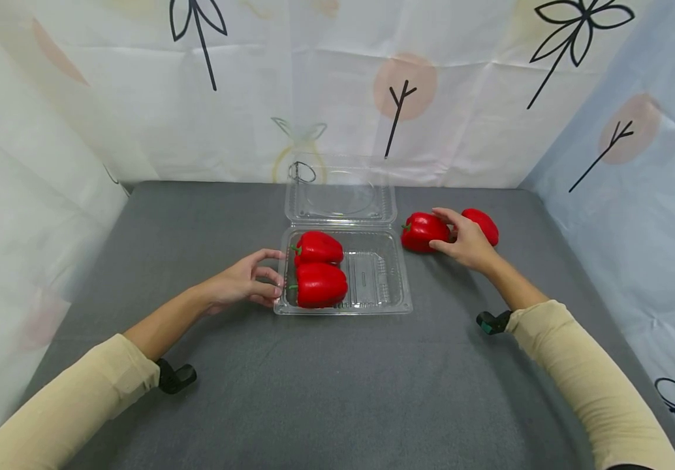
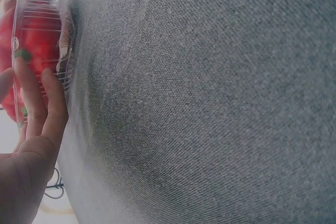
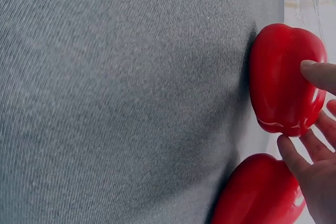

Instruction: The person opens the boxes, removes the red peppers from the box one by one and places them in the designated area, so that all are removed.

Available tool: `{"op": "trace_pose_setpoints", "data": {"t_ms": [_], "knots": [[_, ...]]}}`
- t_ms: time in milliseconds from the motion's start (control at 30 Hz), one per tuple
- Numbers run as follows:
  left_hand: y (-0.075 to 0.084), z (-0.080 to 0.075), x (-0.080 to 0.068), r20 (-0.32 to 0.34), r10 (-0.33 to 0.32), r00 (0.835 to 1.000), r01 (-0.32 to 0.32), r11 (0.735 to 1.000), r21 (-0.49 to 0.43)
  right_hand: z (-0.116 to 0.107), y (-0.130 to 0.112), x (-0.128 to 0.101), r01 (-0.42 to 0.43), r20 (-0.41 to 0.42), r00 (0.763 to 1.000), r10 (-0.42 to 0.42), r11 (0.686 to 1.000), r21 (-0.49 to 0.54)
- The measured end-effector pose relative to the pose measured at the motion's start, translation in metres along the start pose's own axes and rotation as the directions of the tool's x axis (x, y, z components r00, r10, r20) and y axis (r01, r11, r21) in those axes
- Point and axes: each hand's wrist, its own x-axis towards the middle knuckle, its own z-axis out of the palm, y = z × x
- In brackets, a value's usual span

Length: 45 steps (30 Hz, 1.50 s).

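Note:
An open clear plastic clamshell box (image 1: 373,277) sits mid-table, its lid (image 1: 340,196) laid back. Two red peppers (image 1: 318,247) (image 1: 320,285) lie in the left half of its base. My left hand (image 1: 246,284) rests against the box's left wall with relaxed fingers (image 2: 37,103); through the wall (image 2: 58,35) the red shows. To the right of the box lie two more red peppers. My right hand (image 1: 465,245) grips the nearer one (image 1: 422,232) (image 3: 281,77), thumb and fingers curled round it. The other pepper (image 1: 483,225) (image 3: 260,192) lies just behind the hand.
A grey cloth (image 1: 337,385) covers the table. White printed sheets (image 1: 138,98) close it in at the back and both sides. Black wrist mounts (image 1: 175,377) (image 1: 493,321) sit under each forearm. The right half of the box base holds nothing.

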Motion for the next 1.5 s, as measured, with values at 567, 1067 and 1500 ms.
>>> {"op": "trace_pose_setpoints", "data": {"t_ms": [567,1067,1500], "knots": [[0.0,0.0,-0.001,0.007,0.016,1.0,-0.016,1.0,0.002,-0.004,-0.001,-0.003,-0.017,0.021,1.0,0.017,1.0,0.008],[0.001,0.0,-0.002,0.004,0.008,1.0,-0.008,1.0,0.0,-0.009,-0.044,0.0,0.044,0.002,0.999,-0.044,0.998,-0.042],[0.001,0.001,-0.002,0.011,0.013,1.0,-0.013,1.0,0.0,0.011,-0.081,0.002,0.179,0.159,0.971,-0.176,0.984,-0.001]]}}
